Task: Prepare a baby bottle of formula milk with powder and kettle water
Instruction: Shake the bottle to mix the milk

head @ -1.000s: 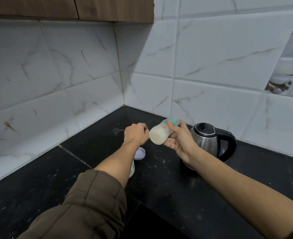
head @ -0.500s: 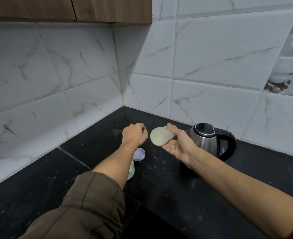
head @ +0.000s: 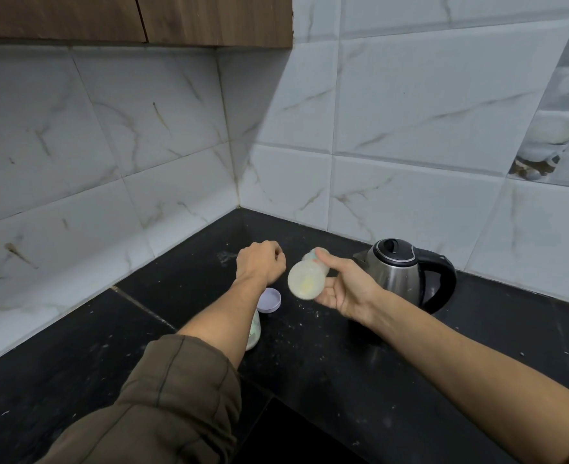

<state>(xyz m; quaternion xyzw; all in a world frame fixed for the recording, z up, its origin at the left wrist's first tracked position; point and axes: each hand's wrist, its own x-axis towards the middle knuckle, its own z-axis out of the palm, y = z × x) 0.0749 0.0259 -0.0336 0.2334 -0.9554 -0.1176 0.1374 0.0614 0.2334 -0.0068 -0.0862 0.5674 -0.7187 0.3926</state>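
My right hand point(head: 346, 289) holds a small baby bottle point(head: 306, 277) of pale milky liquid, tipped on its side with the base toward me and its teal top pointing away. The bottle looks motion-blurred. My left hand point(head: 259, 262) is a closed fist just left of the bottle, above the counter; nothing shows in it. Under my left forearm stands a pale powder container point(head: 253, 331), mostly hidden, with its lilac lid point(head: 269, 299) lying beside it. A steel kettle point(head: 398, 271) with a black handle and shut lid stands to the right, behind my right hand.
The black stone countertop point(head: 326, 380) fills a corner between white marble-tiled walls point(head: 410, 112). Specks of spilled powder dot the counter. A wooden cabinet point(head: 176, 18) hangs above the left wall.
The bottle has tipped from slanting to nearly flat, base now facing me, and dropped slightly in my right hand. My left fist has stayed in place.
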